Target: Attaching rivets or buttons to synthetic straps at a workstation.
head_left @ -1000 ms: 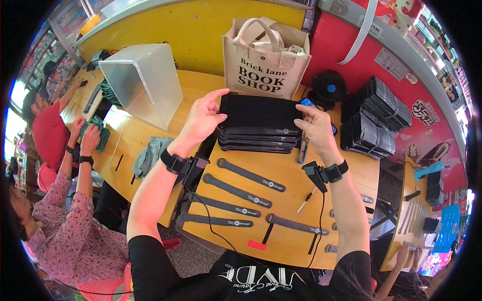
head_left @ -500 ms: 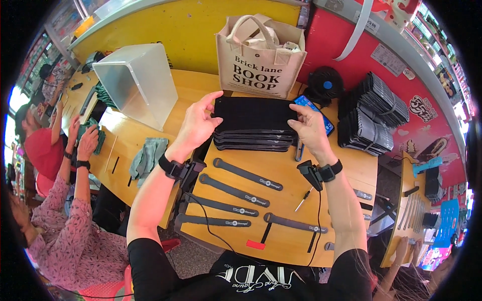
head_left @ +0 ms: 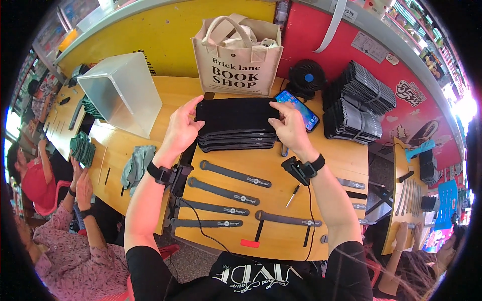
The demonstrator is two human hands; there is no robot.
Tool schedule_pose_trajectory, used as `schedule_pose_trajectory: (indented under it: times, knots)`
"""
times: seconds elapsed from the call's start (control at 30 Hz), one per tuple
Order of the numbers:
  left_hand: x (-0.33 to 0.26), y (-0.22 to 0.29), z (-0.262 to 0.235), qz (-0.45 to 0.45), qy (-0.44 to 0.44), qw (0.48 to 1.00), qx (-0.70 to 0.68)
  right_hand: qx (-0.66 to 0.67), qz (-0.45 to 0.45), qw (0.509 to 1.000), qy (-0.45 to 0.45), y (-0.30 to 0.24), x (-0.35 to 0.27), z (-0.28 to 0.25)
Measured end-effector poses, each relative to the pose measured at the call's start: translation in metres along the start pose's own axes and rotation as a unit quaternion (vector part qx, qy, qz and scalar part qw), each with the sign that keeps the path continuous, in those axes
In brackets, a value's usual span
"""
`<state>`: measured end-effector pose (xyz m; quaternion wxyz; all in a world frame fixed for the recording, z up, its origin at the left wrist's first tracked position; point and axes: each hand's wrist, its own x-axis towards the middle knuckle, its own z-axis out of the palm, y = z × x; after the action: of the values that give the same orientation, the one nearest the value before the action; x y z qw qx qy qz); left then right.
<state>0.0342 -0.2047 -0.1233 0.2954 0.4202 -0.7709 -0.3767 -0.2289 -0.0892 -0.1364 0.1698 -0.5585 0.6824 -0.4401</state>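
A thick stack of black fabric pieces (head_left: 237, 116) lies at the back of the table in front of me. My left hand (head_left: 182, 129) grips the stack's left end, its thumb and index finger at the top piece's edge. At the right end, the fingers of my right hand (head_left: 292, 129) close on the same stack. Several layered edges show along its near side. Nearer to me lie dark grey straps with rounded, slotted ends, among them one strap (head_left: 235, 174) closest to the stack and another strap (head_left: 288, 218) lower right. A thin screwdriver (head_left: 293, 194) rests below my right wrist.
A beige tote bag (head_left: 236, 67) stands behind the stack. Right of it are a phone (head_left: 297, 108), a black fan (head_left: 307, 78) and bundled black pieces (head_left: 354, 120). A translucent bin (head_left: 123, 93) sits to the left, beyond grey cloth (head_left: 138, 168). Co-workers sit left and right.
The view has shifted slightly, moving the table's contents leftward in it. Both hands stay at the stack's ends. At the left, a co-worker's hands have come away from a green bundle.
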Motion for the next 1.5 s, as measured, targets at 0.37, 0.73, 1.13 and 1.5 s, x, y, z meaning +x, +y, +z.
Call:
schedule_pose_trajectory:
  times: [0.37, 0.73, 1.13, 1.5]
  knots:
    - [-0.003, 0.004, 0.002, -0.005, 0.006, 1.0, 0.031, -0.096, -0.076, 0.992, 0.013, 0.002, -0.002, 0.003]
    - [0.003, 0.038, 0.005, 0.19, 0.018, 0.941, 0.28, -0.151, -0.031, 0.987, -0.036, 0.008, 0.0, 0.003]
    - [0.008, 0.018, 0.017, 0.145, -0.177, 0.943, 0.241, -0.254, -0.158, 0.954, 0.026, -0.014, -0.003, 0.003]
    - [0.005, 0.0, 0.021, 0.178, -0.154, 0.947, 0.22, -0.325, -0.158, 0.926, -0.107, -0.018, -0.003, 0.02]
